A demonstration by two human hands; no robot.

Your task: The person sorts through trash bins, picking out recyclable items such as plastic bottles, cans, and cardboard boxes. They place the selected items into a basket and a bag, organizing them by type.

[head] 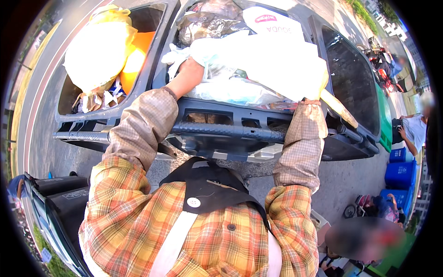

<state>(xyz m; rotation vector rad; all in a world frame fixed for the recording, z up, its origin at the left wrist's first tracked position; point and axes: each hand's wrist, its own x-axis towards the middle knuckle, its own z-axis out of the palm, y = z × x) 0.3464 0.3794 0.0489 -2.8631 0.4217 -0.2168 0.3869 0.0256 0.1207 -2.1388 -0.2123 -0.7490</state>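
My left hand (191, 74) is closed on the crumpled edge of a white plastic bag (221, 48) at the top of a dark wheeled bin (238, 116). My right hand (313, 83) is at the bin's right side, so washed out by glare that its fingers cannot be told from the pale plastic. A wooden stick (341, 107) juts out beside its wrist, slanting over the rim towards the neighbouring bin. Clear and white bags fill the middle bin, with a dark bag (211, 24) behind them and a white bag bearing print (277, 26) at the back.
On the left, another bin (112, 110) holds a bulging yellow-white bag (100, 48) and an orange bag (135, 62). A dark bin (353, 79) adjoins at right, then a green one (386, 121). Blue bins (399, 175) and people stand farther right. Black bins (65, 197) are behind left.
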